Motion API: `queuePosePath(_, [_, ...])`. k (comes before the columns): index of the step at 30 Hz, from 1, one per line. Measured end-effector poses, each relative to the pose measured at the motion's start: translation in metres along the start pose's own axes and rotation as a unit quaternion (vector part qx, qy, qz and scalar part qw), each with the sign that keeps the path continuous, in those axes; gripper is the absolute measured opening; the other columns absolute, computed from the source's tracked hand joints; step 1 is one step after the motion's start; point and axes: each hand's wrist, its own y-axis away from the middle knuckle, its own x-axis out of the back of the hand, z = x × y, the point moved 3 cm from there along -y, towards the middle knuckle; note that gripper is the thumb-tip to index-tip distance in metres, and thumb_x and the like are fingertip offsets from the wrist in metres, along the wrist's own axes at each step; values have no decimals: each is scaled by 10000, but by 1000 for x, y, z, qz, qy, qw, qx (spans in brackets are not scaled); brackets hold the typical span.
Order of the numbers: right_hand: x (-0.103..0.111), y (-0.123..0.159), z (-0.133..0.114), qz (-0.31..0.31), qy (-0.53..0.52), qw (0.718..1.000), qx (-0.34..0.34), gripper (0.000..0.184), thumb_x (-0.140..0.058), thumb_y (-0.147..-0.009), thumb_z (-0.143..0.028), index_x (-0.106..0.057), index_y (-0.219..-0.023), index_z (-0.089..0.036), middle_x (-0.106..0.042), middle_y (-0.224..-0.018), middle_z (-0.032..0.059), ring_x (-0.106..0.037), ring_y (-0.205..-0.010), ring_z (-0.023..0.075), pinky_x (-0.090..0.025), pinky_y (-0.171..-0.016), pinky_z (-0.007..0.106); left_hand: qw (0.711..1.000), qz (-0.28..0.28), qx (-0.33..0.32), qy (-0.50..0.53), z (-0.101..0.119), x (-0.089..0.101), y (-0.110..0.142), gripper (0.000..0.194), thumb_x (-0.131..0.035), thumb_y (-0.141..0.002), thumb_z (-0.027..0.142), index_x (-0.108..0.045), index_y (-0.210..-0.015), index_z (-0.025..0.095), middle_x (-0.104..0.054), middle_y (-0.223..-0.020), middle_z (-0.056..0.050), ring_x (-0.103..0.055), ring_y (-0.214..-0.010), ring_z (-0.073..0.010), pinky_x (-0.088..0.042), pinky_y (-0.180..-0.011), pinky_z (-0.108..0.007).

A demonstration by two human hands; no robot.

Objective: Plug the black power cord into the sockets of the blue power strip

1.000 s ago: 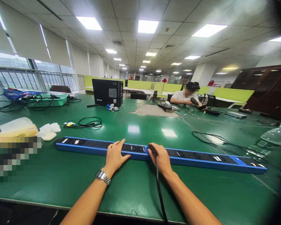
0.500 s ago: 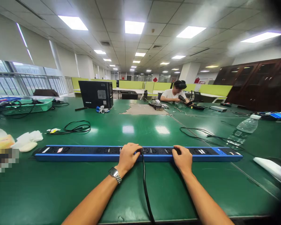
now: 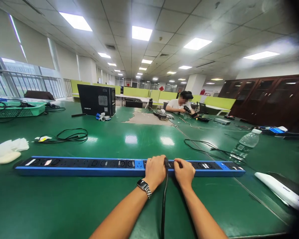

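Note:
A long blue and black power strip lies across the green table in front of me, with rows of sockets facing up. Closed round the black plug of a thick cable is my left hand, resting over the strip right of its middle. The cable runs from the plug down toward the table's near edge. Just to the right, my right hand is closed, fingers curled at the strip's top and thumb on the near side. Whether the plug sits in a socket is hidden by my fingers.
Coiled black cables lie behind the strip. A water bottle and a white device stand to the right. Farther back are a black computer case, a green basket and a seated person handling something dark.
My left hand has slid right along the strip with the plug, uncovering a blue socket. It is closer to my right hand. The view has shifted slightly right.

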Motion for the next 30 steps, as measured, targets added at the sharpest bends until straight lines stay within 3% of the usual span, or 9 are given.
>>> queuePosePath(4, [-1, 4, -7, -15, -15, 1000, 8, 310, -438, -821, -356, -706, -832, -202, -734, -914, 89, -599, -932, 277, -332, -898, 439, 1000, -15, 2, -23, 0, -1, -4, 256, -491, -908, 221, -558, -1154, 208, -662, -1046, -84, -585, -994, -260, -437, -847, -389])
queuePosePath(8, [0, 11, -17, -72, -56, 993, 71, 320, -429, -824, -314, -695, -975, -218, -731, -990, 61, -623, -950, 244, -387, -889, 412, 999, -26, 1, -27, -1, -2, -2, 254, -529, -895, 239, -571, -1144, 210, -680, -1036, -78, -590, -1011, -266, -437, -868, -399])
queuePosePath(11, [-1, 14, -23, -119, -89, 979, 137, 354, -498, -820, -353, -649, -1118, -237, -711, -1087, 42, -630, -989, 217, -430, -884, 373, 999, -31, -16, -21, -13, 6, 7, 458, -603, -865, 307, -489, -1302, 229, -671, -1128, -76, -585, -1059, -256, -438, -904, -386])
queuePosePath(14, [-1, 16, -28, -121, -102, 969, 191, 369, -584, -826, -387, -624, -1157, -228, -706, -1086, 57, -634, -981, 222, -448, -883, 379, 999, -17, -9, -29, -56, 37, 25, 661, -652, -826, 402, -398, -1412, 233, -647, -1213, -86, -582, -1096, -252, -431, -949, -379])
queuePosePath(19, [2, 18, -44, 0, -132, 974, 182, 305, -535, -903, -394, -617, -1115, -191, -692, -978, 87, -622, -874, 215, -477, -806, 365, 994, 7, 91, -66, -172, 130, 72, 380, -566, -840, 447, -680, -1089, 184, -729, -1043, -117, -660, -971, -302, -487, -864, -413])
queuePosePath(21, [3, 22, -57, 54, -147, 973, 172, 303, -509, -922, -374, -595, -1143, -185, -677, -998, 98, -611, -888, 215, -474, -807, 364, 991, 17, 116, -65, -204, 157, 88, 354, -483, -873, 433, -700, -1004, 185, -740, -1025, -97, -679, -952, -277, -506, -843, -376])
queuePosePath(23, [-3, 30, -76, 34, -152, 965, 212, 283, -520, -920, -358, -597, -1138, -194, -678, -986, 87, -606, -885, 210, -466, -804, 357, 986, 56, 141, -65, -218, 169, 99, 373, -441, -890, 438, -692, -1029, 199, -740, -1043, -70, -682, -955, -252, -510, -842, -351])
queuePosePath(26, [-16, 47, -108, -45, -144, 952, 267, 268, -552, -904, -370, -629, -1098, -203, -687, -915, 67, -602, -846, 202, -446, -785, 347, 982, 81, 153, -78, -218, 163, 101, 351, -508, -855, 437, -684, -1084, 237, -743, -1039, -41, -674, -962, -257, -494, -863, -367])
queuePosePath(30, [-34, 72, -160, -74, -153, 963, 209, 314, -524, -916, -400, -630, -1124, -191, -685, -921, 73, -583, -875, 210, -404, -831, 366, 986, 74, 126, -73, -207, 153, 99, 374, -563, -826, 395, -646, -1166, 266, -738, -1052, -21, -659, -993, -253, -464, -912, -387])
